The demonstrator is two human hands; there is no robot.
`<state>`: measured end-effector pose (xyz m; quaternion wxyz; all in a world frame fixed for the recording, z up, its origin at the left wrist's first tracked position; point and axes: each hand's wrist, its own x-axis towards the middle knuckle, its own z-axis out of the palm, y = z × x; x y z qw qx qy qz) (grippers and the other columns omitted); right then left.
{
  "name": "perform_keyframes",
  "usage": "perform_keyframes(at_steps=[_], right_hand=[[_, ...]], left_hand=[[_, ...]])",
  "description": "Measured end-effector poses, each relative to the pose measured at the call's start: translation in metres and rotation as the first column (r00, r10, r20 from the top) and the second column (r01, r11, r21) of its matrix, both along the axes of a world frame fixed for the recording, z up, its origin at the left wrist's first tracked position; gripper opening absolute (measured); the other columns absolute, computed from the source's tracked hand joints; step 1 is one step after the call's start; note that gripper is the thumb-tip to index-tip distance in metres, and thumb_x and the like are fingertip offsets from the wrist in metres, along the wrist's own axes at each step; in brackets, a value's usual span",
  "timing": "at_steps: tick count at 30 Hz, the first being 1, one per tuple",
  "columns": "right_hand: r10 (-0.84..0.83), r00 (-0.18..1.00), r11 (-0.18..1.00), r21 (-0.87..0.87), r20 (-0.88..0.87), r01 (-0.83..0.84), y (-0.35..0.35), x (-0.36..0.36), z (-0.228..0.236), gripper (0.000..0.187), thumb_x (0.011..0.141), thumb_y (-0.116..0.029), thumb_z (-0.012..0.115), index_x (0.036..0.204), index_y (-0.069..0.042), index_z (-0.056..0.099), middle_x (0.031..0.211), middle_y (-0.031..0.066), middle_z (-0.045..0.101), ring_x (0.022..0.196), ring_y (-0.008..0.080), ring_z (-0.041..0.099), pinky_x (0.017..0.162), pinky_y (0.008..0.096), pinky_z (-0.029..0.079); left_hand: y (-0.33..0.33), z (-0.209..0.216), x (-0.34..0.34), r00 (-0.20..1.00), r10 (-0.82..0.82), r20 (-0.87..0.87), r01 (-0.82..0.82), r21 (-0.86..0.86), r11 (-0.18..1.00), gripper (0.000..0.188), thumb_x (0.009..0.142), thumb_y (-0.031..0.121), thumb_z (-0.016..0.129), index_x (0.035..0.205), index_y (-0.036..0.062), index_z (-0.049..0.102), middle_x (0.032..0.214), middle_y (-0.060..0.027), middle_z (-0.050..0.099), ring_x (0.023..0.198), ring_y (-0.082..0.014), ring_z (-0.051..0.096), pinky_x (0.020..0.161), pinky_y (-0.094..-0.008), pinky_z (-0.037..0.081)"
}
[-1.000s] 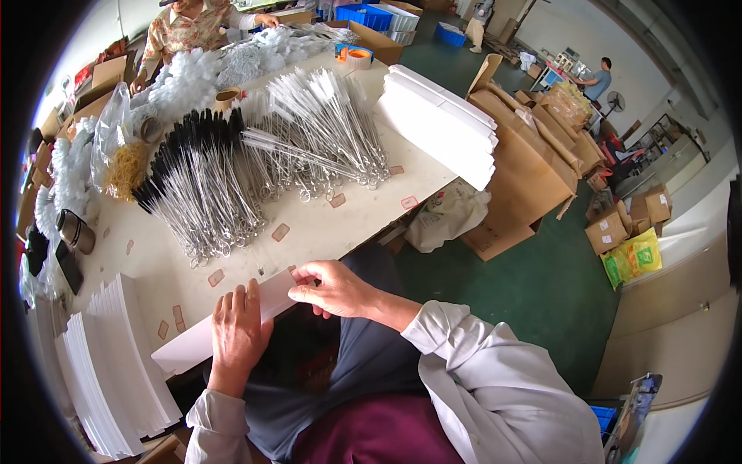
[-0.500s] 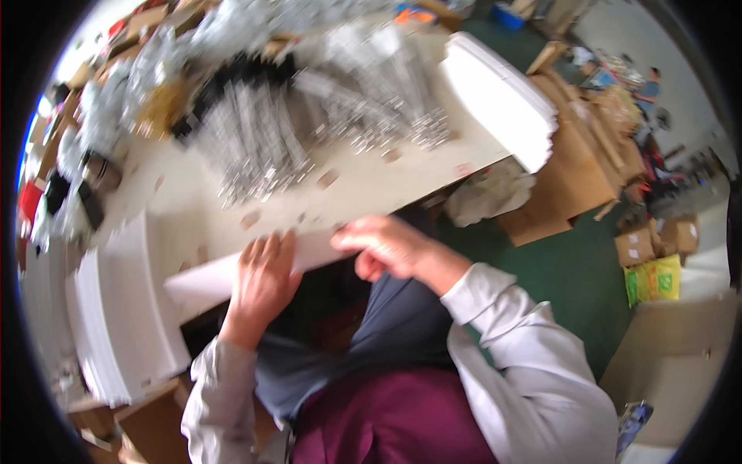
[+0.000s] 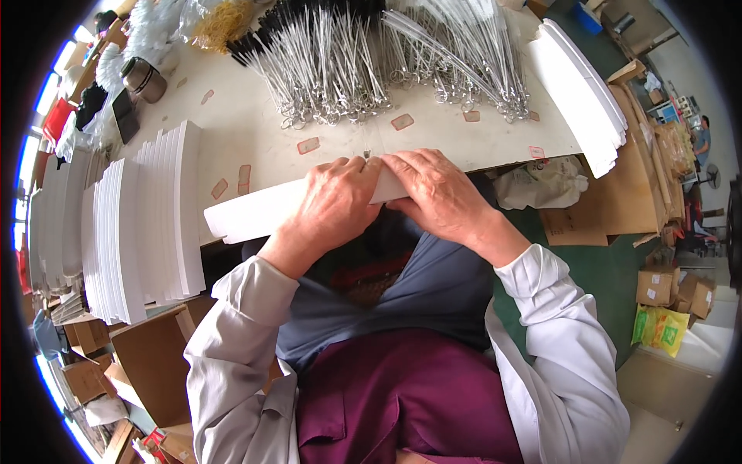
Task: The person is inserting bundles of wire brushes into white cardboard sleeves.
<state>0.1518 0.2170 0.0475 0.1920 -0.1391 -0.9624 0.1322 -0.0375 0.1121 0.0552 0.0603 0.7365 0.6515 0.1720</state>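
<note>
White card is the thing in hand: a long, narrow white box lies at the near edge of the worktable, running from the person's left toward the middle. Left hand is clamped over the box, fingers curled over its top edge and knuckles up. Right hand sits just beside it, fingers bent down onto the box's right end, the two sets of fingertips nearly meeting at the far edge. Both hands grip that one box, and the end under the right hand is hidden.

Beyond the hands, small brownish stickers dot the tabletop. Further back lies a wide heap of silvery metal instruments with ring handles. On the person's left stand rows of flat white cartons, packed upright side by side. Another stack of white cartons rests at the table's right corner. Brown cardboard boxes sit on the green floor to the right.
</note>
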Motion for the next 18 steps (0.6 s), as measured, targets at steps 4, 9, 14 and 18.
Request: perform_keyframes(at_steps=[4,9,14,18], right_hand=[[0.043,0.999,0.999,-0.033,0.029,-0.042,0.015,0.007,0.002,0.059,0.083,-0.018,0.081,0.133,0.003,0.058,0.127,0.0156,0.065,0.122,0.0343,0.059,0.108,0.0434,0.046],[-0.018,0.999,0.999,0.052,0.05,0.015,0.026,0.017,0.012,0.063,0.08,-0.022,0.083,0.131,0.004,0.059,0.127,0.0162,0.064,0.118,0.0348,0.06,0.104,0.0452,0.047],[0.041,0.999,0.992,0.116,0.024,-0.044,0.01,0.003,-0.006,0.063,0.083,-0.03,0.08,0.131,0.006,0.06,0.124,0.018,0.064,0.113,0.0347,0.061,0.101,0.0444,0.048],[0.057,0.998,0.98,0.191,0.041,-0.064,0.015,-0.003,-0.017,0.06,0.088,-0.032,0.076,0.132,0.006,0.059,0.123,0.017,0.065,0.114,0.0317,0.062,0.101,0.0431,0.049]], left_hand=[[-0.002,-0.006,-0.003,0.998,0.004,0.062,-0.009,0.075,0.997,0.055,0.076,0.019,0.081,0.124,0.0002,0.061,0.107,-0.0161,0.068,0.1,-0.0369,0.067,0.086,-0.0476,0.054],[-0.019,-0.001,-0.029,0.999,0.029,0.021,-0.03,0.023,0.999,0.064,0.076,0.022,0.083,0.13,-0.0007,0.057,0.114,-0.0178,0.066,0.107,-0.0389,0.066,0.091,-0.0479,0.053],[-0.016,-0.014,-0.022,0.999,-0.003,0.036,0.001,0.057,0.998,0.065,0.077,0.025,0.083,0.131,0.0004,0.056,0.111,-0.0167,0.065,0.101,-0.0382,0.066,0.087,-0.0487,0.053],[-0.013,-0.016,-0.02,0.999,-0.001,0.055,-0.002,0.049,0.999,0.064,0.077,0.025,0.084,0.129,-0.0006,0.057,0.112,-0.0179,0.066,0.105,-0.038,0.065,0.09,-0.0486,0.052]])
